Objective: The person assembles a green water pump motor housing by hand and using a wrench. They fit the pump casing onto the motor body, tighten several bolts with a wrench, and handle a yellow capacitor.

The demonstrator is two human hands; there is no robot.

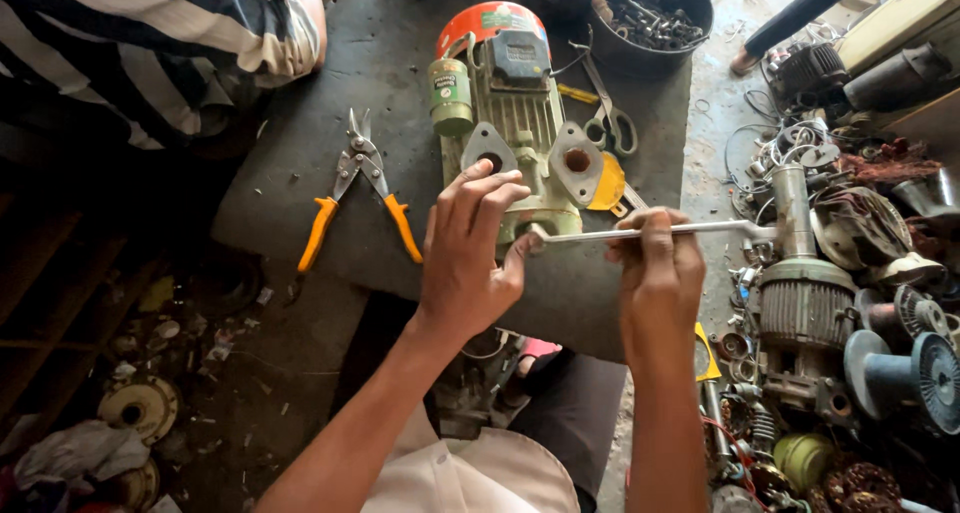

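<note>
My left hand (470,248) and my right hand (655,268) hold a thin white strip (655,233) level between them, over the near edge of a dark mat (370,63). The left thumb and fingers pinch its left end. The right hand grips it near the middle, and the strip runs on to the right. Just beyond my hands lies a pale green electric motor (520,123) with a red end cover and a yellow part at its side.
Orange-handled snips (360,188) lie on the mat to the left. Scissors (610,118) rest right of the motor, a dark bowl of small parts (655,23) behind. Another person in a striped shirt (150,43) sits top left. Motor parts and coils (830,303) crowd the right.
</note>
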